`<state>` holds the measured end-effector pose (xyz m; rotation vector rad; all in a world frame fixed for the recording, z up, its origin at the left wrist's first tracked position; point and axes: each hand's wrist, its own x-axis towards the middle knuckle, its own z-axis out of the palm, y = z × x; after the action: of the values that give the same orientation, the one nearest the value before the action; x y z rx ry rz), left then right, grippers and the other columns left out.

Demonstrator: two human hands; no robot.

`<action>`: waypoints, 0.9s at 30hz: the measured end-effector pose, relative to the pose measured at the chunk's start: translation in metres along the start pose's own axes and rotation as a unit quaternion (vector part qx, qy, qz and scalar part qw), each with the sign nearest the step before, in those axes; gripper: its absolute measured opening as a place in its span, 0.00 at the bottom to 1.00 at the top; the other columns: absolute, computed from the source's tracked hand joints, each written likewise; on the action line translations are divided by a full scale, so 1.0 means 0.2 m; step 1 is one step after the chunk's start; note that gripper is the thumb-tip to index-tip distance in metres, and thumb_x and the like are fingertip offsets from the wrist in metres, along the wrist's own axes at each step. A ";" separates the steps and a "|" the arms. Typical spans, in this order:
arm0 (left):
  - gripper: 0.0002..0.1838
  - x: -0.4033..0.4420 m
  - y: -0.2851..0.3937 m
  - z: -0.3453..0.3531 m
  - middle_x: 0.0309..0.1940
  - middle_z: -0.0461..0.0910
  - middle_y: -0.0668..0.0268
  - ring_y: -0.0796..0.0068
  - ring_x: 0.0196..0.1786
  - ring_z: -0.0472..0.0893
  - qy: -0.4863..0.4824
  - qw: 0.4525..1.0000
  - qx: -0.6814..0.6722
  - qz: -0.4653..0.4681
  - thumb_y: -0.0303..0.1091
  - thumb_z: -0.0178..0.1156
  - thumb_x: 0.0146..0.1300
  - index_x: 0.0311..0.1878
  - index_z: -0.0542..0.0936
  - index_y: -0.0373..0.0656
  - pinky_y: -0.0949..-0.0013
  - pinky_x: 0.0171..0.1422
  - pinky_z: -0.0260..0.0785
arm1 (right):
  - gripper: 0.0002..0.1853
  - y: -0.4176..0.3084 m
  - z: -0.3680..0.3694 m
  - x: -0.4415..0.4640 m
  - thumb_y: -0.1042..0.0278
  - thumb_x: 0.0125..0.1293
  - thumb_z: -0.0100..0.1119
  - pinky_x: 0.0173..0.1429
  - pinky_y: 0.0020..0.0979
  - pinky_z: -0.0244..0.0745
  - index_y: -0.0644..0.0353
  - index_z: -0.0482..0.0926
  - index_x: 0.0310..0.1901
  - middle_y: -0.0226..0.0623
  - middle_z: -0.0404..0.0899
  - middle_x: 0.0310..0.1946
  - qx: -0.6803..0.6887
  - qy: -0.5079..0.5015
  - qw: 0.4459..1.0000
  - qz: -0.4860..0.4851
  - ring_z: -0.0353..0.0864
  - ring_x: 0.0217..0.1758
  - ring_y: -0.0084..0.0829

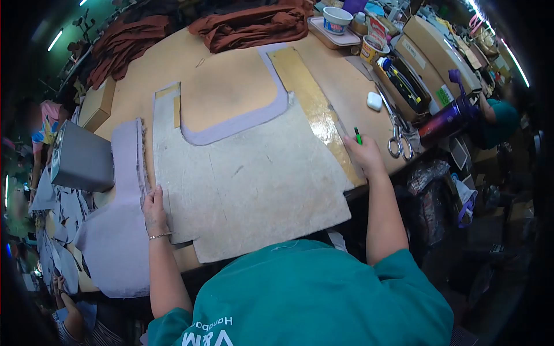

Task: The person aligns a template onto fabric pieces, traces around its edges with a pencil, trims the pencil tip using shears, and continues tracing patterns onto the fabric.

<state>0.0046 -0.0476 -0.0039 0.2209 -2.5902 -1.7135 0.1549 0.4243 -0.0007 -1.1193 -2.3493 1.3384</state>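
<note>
A large pale board-like template with a U-shaped cutout lies flat in front of me. Under it, lavender fabric shows along the cutout. My right hand is closed around a green pen beside the template's right edge, near a yellowish taped strip. At the template's lower left edge rests my left hand, fingers curled together; what they grip, if anything, is hidden. Left of it lies a stack of cut lavender fabric pieces, its frayed edge touching or close to my fingers.
Grey metal block and cardboard box stand left. Brown fabric is heaped at the back. Scissors, a white case, a pen tray and a purple bottle line the right. Other people are at the edges.
</note>
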 end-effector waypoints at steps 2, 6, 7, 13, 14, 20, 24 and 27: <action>0.19 -0.05 0.03 0.01 0.30 0.72 0.69 0.82 0.32 0.68 0.032 0.999 -0.014 0.025 0.44 0.55 0.59 0.40 0.73 0.33 0.77 0.37 0.61 | 0.14 0.05 -0.07 -0.06 0.61 0.55 0.58 0.36 0.29 0.70 0.66 0.73 0.33 0.39 0.76 0.28 0.127 -0.042 0.991 0.019 0.76 0.30 0.29; 0.18 -0.12 0.16 0.07 0.34 0.73 0.67 0.82 0.35 0.70 0.020 0.991 0.057 0.117 0.41 0.53 0.61 0.41 0.72 0.33 0.77 0.42 0.63 | 0.12 -0.01 -0.20 -0.22 0.64 0.58 0.56 0.36 0.23 0.69 0.64 0.73 0.36 0.32 0.76 0.31 0.340 -0.061 0.938 0.017 0.75 0.30 0.22; 0.17 -0.11 0.18 0.09 0.34 0.73 0.67 0.82 0.36 0.70 0.006 0.993 0.015 0.113 0.41 0.53 0.61 0.42 0.72 0.33 0.77 0.43 0.63 | 0.12 -0.03 -0.23 -0.25 0.64 0.58 0.56 0.36 0.22 0.69 0.64 0.72 0.38 0.31 0.76 0.32 0.381 -0.077 0.921 0.009 0.75 0.31 0.21; 0.16 -0.07 0.21 0.25 0.36 0.74 0.67 0.83 0.37 0.71 -0.046 0.987 -0.104 0.115 0.38 0.50 0.63 0.43 0.72 0.33 0.80 0.44 0.63 | 0.20 0.03 -0.41 -0.32 0.66 0.59 0.55 0.44 0.22 0.68 0.64 0.66 0.52 0.32 0.74 0.41 0.443 -0.118 0.887 -0.053 0.75 0.41 0.23; 0.16 -0.06 0.22 0.27 0.36 0.74 0.67 0.83 0.37 0.71 -0.054 0.986 -0.104 0.120 0.39 0.50 0.63 0.43 0.72 0.33 0.80 0.44 0.63 | 0.22 0.05 -0.43 -0.32 0.68 0.58 0.54 0.47 0.25 0.68 0.65 0.64 0.54 0.34 0.74 0.41 0.422 -0.099 0.898 -0.073 0.75 0.41 0.26; 0.20 0.02 0.22 0.29 0.46 0.71 0.59 0.72 0.47 0.70 -0.158 0.969 0.035 0.187 0.43 0.51 0.61 0.47 0.73 0.36 0.73 0.52 0.62 | 0.22 0.14 -0.54 -0.46 0.70 0.56 0.55 0.52 0.29 0.66 0.67 0.66 0.52 0.38 0.74 0.44 0.489 -0.019 0.856 -0.168 0.74 0.45 0.30; 0.27 0.05 0.12 0.25 0.57 0.62 0.53 0.56 0.61 0.60 0.041 0.857 0.442 0.262 0.50 0.54 0.56 0.54 0.70 0.42 0.60 0.62 0.53 | 0.26 0.30 -0.72 -0.52 0.63 0.55 0.58 0.54 0.29 0.63 0.66 0.66 0.54 0.36 0.72 0.48 0.535 0.070 0.813 -0.218 0.72 0.48 0.31; 0.32 0.06 -0.01 0.24 0.63 0.54 0.56 0.54 0.67 0.49 0.053 0.861 0.481 0.155 0.52 0.54 0.55 0.61 0.62 0.48 0.43 0.63 0.45 | 0.27 0.29 -0.90 -0.58 0.59 0.56 0.57 0.56 0.30 0.60 0.64 0.65 0.55 0.35 0.70 0.50 0.555 0.164 0.779 -0.242 0.69 0.51 0.31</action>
<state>-0.0120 -0.0049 -0.0249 -0.0953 -2.9181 -0.2001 0.3581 0.4753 0.0750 -0.2801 -1.0576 1.6875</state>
